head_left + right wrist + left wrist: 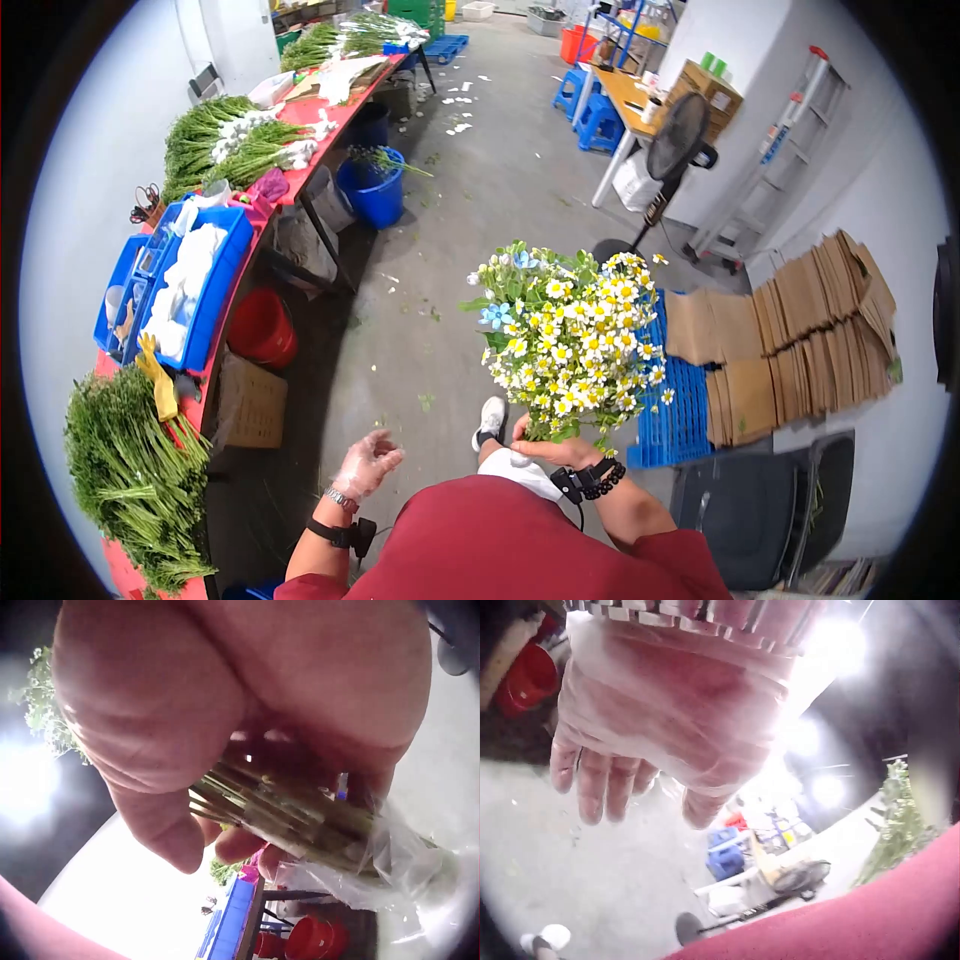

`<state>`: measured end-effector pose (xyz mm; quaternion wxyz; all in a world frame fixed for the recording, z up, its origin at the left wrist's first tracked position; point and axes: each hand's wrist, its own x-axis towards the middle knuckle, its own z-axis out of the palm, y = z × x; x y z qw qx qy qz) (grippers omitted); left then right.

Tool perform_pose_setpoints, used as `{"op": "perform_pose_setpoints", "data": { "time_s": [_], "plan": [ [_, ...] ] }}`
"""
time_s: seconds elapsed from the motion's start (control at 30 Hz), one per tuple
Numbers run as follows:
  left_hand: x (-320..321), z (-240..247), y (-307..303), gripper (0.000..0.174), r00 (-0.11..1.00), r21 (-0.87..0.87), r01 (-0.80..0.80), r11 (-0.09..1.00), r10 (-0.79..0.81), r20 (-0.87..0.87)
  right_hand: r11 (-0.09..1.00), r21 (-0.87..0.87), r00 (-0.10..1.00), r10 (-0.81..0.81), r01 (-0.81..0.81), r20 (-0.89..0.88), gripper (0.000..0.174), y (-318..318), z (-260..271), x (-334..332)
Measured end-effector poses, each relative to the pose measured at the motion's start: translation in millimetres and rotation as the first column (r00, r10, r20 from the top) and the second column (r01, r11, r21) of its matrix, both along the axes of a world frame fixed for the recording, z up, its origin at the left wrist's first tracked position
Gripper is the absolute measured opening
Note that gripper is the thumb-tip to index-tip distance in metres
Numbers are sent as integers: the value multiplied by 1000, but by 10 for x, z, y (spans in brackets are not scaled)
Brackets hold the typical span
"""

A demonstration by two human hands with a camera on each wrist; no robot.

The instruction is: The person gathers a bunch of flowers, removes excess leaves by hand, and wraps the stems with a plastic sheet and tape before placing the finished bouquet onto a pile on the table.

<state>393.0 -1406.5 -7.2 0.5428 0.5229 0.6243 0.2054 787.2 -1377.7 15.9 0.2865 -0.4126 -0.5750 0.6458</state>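
My right hand (558, 450) grips a bouquet of small white daisies (585, 340) with yellow centres and a few pale blue flowers. In the right wrist view the fingers curl round its green stems (277, 817), whose lower ends are wrapped in a clear plastic bag (405, 877). My left hand (368, 464), in a thin clear glove, hangs over the floor with nothing in it. Its fingers (592, 787) are relaxed and slightly bent in the left wrist view.
On the left runs a red table (335, 125) with bundled greens (140, 470), a blue tray (230, 250) and a yellow glove (157, 375). Buckets, one blue (372, 190), stand beneath. To the right are a fan (676, 140), stacked cardboard (790, 330) on a blue pallet (680, 400) and a ladder (770, 160).
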Motion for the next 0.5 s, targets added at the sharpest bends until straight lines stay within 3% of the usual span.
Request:
{"op": "perform_pose_setpoints", "data": {
  "time_s": [0.07,0.13,0.17,0.27,0.33,0.4,0.43,0.47,0.5],
  "plan": [
    [-132,-383,411,73,992,-2,-84,996,84,-92,998,-1,998,56,-57,-23,13,762,30,142],
    [-252,-725,704,66,898,-86,-323,942,277,-341,984,-138,989,101,-116,-112,15,1521,38,262],
    [-348,-1011,796,63,858,-146,-421,895,341,-384,982,-154,982,78,-105,-173,15,1857,39,289],
    [-290,-1309,980,52,752,-288,-643,710,514,-413,963,-116,970,239,-242,-33,16,2938,191,418],
    [-324,-1602,1001,51,823,-445,-554,704,383,-419,933,-183,950,309,-310,-34,18,3545,253,477],
    [-319,-1953,975,38,853,-506,-495,706,284,-438,923,-206,946,323,-324,-37,16,4138,318,494],
    [-247,-1950,1079,36,884,-559,-264,786,-35,-466,917,-204,940,338,-342,-53,14,4422,278,506],
    [-189,-1946,1223,34,811,-617,-15,786,-352,-467,914,-208,937,346,-347,-46,14,4720,228,523],
    [-187,-2127,1340,35,770,-628,85,774,-451,-452,902,-229,929,369,-365,-27,15,5016,173,540]
  ]
}}
